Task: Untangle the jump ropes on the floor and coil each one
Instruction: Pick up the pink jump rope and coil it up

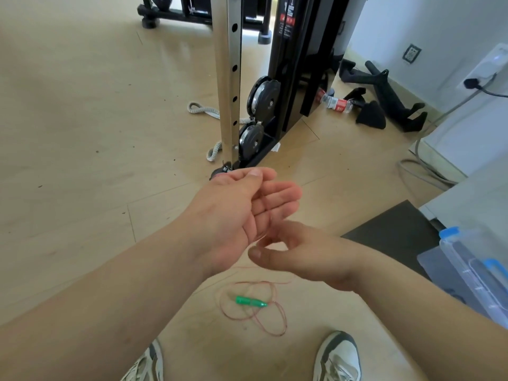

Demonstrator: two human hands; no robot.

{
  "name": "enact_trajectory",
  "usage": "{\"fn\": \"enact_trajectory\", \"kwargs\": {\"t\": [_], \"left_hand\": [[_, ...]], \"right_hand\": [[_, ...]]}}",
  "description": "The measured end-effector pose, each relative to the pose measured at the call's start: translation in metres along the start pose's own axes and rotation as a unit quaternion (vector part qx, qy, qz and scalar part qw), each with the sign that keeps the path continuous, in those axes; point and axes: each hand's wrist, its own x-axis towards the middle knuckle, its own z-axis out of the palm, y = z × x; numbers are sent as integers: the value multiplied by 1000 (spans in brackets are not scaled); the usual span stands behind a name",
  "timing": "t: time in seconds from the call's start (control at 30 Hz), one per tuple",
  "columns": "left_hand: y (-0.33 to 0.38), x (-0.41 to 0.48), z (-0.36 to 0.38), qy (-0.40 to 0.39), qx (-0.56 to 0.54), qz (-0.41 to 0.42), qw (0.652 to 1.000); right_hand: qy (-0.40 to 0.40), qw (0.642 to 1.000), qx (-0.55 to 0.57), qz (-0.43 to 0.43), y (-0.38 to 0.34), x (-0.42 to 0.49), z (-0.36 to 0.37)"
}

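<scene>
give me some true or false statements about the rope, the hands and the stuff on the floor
1. The green handle lies on the floor, in neither hand. True.
2. The left hand is clenched in a fist. False: its palm faces up with the fingers relaxed.
3. The red cord lies in loose, tangled loops on the floor. True.
4. The plastic bottle stands upright. False: it lies on its side beside the black machine.
</scene>
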Motion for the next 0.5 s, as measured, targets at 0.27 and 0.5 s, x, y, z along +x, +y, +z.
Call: {"fn": "enact_trajectory", "kwargs": {"t": [0.27,0.5], "left_hand": [[19,10,-38,95,473,-63,874],[-7,4,-39,-97,637,192,740]], "right_hand": [[117,992,41,-29,-1,-8,-17],[77,993,86,-34,-11,-11,-20]]}}
